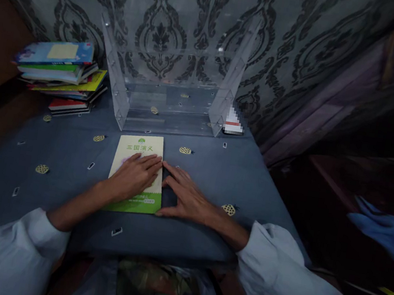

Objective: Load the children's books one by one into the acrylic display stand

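Note:
A closed book (142, 140) with a cream and green cover lies flat on the blue patterned tablecloth (184, 236), with Chinese characters at its top. My left hand (138, 174) rests flat across the middle of the cover, fingers stretched toward the book's right edge, hiding part of the picture. At that right edge is my right hand (188, 196), its fingers and thumb spread apart and their tips touching the book's side. Just behind the book stands a clear acrylic rack (167, 123) with shelves.
Several books and booklets (63, 70) are stacked at the back left. A small white object with a red stripe (234, 123), partly blurred, sits right of the rack. Patterned wallpaper (184, 28) rises behind. Beyond the table's right edge lies blue cloth (386, 232).

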